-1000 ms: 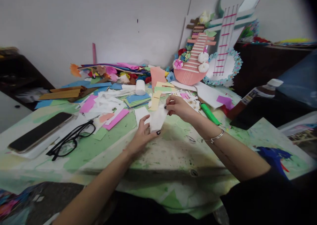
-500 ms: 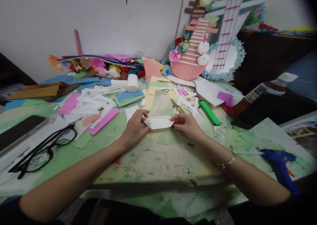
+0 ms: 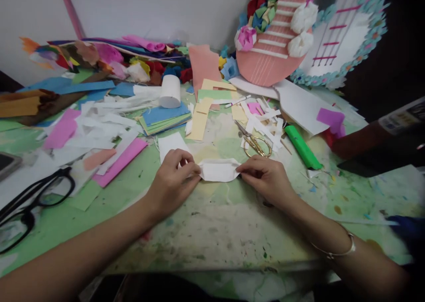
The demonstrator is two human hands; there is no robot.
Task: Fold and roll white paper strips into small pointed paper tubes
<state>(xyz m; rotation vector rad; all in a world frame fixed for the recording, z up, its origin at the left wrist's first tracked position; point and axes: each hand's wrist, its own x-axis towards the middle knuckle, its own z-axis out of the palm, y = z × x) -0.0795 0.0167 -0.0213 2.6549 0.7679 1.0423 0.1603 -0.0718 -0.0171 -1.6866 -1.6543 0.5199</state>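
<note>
Between my two hands a small folded piece of white paper [image 3: 219, 171] is stretched sideways just above the table. My left hand [image 3: 174, 178] pinches its left end, thumb against fingers. At the other end my right hand [image 3: 267, 178] pinches the right corner in the same way. A fold runs along the paper's upper edge. Just behind my left hand lies a flat white paper sheet [image 3: 172, 145], partly covered by the fingers. Gold-handled scissors [image 3: 254, 143] rest on the table right behind my right hand.
Left are white paper strips [image 3: 106, 111], pink paper [image 3: 122, 162] and black glasses [image 3: 49, 191]. Behind stand a white roll [image 3: 170, 91], blue and green sheets [image 3: 166, 118] and a pink paper guitar [image 3: 268, 63]. A green tube-like item [image 3: 302, 147] and dark bottle [image 3: 372, 136] are right.
The white paper, loosely held and more upright a second ago, is now folded into a narrow band pinched at both ends. My view has moved closer and lower over the table.
</note>
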